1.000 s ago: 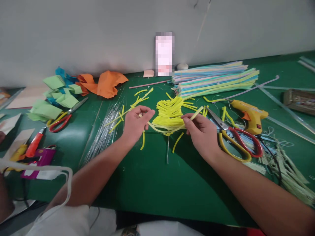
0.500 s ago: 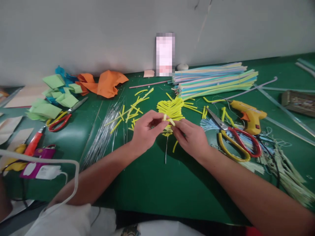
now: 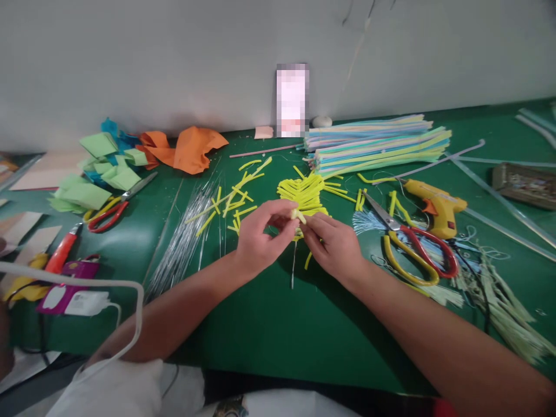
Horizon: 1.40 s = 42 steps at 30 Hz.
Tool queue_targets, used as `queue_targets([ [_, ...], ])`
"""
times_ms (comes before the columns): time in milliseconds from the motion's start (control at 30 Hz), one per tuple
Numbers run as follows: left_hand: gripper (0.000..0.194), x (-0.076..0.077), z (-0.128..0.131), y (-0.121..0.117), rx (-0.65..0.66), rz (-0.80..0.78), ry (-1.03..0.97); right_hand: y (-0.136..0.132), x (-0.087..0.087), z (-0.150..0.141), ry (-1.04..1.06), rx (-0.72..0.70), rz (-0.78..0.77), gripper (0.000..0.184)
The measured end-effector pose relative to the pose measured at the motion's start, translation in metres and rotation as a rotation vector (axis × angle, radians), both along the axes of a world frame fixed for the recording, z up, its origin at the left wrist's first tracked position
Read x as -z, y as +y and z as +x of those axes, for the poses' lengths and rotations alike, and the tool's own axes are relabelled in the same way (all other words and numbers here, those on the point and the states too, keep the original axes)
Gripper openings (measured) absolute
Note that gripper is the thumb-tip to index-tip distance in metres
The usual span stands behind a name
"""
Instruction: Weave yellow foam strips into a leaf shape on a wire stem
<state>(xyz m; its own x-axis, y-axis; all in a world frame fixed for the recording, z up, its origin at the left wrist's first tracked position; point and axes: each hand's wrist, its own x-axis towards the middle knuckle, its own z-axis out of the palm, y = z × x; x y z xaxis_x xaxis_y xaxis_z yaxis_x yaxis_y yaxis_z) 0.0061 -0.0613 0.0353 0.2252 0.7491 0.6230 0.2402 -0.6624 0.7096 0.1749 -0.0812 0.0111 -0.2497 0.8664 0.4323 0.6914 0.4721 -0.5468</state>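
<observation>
Between my fingertips is a short pale-yellow piece of pipe cleaner (image 3: 299, 216), bent or crossed at its middle. My left hand (image 3: 266, 233) pinches one side of it with thumb and forefinger. My right hand (image 3: 333, 242) grips the other side, its fingers closed; part of the piece is hidden in them. Just behind and below lies a bright yellow leaf shape (image 3: 302, 191) made of pipe cleaners, partly covered by my hands. A thin wire stem (image 3: 293, 269) points from it toward me.
Cut yellow pipe cleaners (image 3: 234, 197) and silvery wires (image 3: 185, 240) lie left. To the right are red-and-yellow scissors (image 3: 412, 243), a yellow glue gun (image 3: 438, 205) and blue fibres (image 3: 369, 221). Behind are a pipe-cleaner bundle (image 3: 382, 142) and a phone (image 3: 292, 101). A white cable (image 3: 139, 313) crosses at left.
The two pale ends that stood apart between my fingertips are now together in one crossed or folded shape. My hands have drawn slightly closer; the view has shifted a little.
</observation>
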Motion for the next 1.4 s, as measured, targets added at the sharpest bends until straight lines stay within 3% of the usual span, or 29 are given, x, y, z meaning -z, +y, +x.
queue_targets([
  [100, 0.028, 0.001, 0.001, -0.002, 0.017, -0.007, -0.01, 0.0, 0.001, 0.001, 0.005, 0.003, 0.01, 0.032],
  [300, 0.021, -0.003, 0.002, -0.003, 0.065, -0.021, 0.087, 0.0, 0.002, 0.002, 0.008, -0.017, 0.018, 0.032],
  [567, 0.012, -0.006, 0.002, -0.002, 0.037, 0.016, 0.099, 0.0, 0.003, 0.002, 0.054, -0.013, -0.019, 0.032],
  [733, 0.005, -0.008, 0.001, -0.001, 0.037, 0.06, 0.08, 0.003, 0.003, 0.002, 0.128, -0.059, -0.048, 0.023],
  [1033, 0.008, -0.008, 0.0, 0.005, 0.093, -0.247, -0.115, 0.017, 0.013, -0.001, -0.026, -0.137, -0.289, 0.005],
  [1200, 0.009, -0.009, 0.0, 0.005, 0.075, -0.255, -0.163, 0.017, 0.013, -0.002, -0.062, -0.126, -0.332, 0.003],
  [1400, 0.013, -0.006, -0.003, 0.015, -0.06, -0.267, -0.262, 0.017, 0.007, -0.005, -0.07, -0.12, -0.431, 0.009],
])
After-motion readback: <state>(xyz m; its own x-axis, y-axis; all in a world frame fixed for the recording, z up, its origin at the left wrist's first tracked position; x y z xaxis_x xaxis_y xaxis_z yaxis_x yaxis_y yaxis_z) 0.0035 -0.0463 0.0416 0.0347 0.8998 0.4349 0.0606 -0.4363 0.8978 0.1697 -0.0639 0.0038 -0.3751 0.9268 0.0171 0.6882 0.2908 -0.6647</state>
